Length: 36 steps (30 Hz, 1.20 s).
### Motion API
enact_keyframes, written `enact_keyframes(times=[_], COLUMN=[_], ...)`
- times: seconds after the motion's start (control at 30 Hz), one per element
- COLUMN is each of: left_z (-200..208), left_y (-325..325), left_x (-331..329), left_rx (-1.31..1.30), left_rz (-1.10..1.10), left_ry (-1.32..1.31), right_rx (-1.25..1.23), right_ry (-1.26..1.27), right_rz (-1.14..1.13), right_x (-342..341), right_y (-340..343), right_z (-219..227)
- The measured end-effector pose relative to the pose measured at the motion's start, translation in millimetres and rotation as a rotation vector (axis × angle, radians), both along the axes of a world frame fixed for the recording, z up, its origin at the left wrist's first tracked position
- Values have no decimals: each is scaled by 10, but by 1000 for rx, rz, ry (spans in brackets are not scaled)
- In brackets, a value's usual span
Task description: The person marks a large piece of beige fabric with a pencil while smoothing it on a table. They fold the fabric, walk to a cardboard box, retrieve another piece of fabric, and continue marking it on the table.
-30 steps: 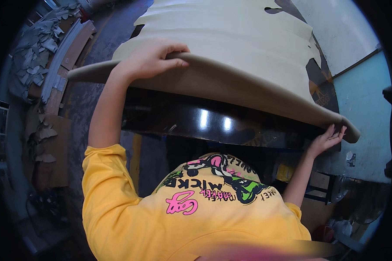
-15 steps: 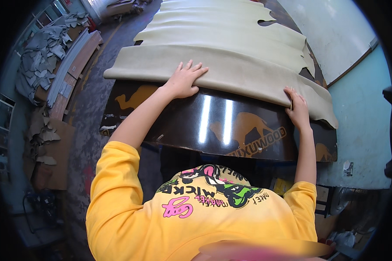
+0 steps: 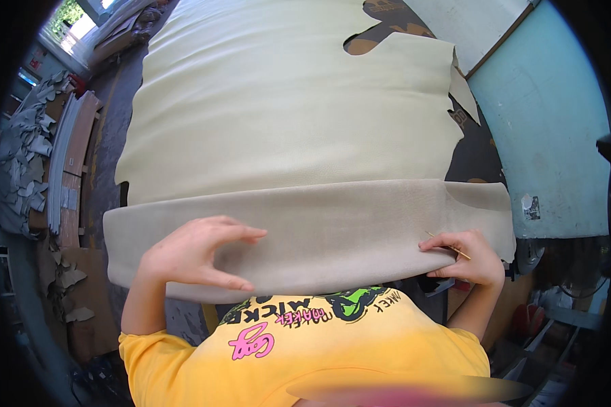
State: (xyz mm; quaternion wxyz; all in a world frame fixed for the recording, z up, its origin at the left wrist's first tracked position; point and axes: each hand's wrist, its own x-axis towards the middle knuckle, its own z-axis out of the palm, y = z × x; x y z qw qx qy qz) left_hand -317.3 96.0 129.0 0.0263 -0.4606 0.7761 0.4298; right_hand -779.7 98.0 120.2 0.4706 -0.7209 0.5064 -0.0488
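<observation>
So a cluttered workshop is seen; the pale leather hide (image 3: 299, 122), folded edge running left-right, is pinched by left hand (image 3: 193, 254) and right hand (image 3: 465, 256).

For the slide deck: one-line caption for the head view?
Both hands, left hand and right hand, grip the folded near edge of a large cream leather hide spread over a dark table.
</observation>
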Motion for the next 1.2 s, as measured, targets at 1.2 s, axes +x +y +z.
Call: enact_keyframes(times=[1.2], left_z=[-1162], left_y=[-833], left_x=[-1372], left_rx=[-521], left_rz=[-348], left_ry=[323], right_rx=[-533], right_ry=[-276], right_rz=[-284], right_x=[320], right_y=[-3724], right_z=[-1363])
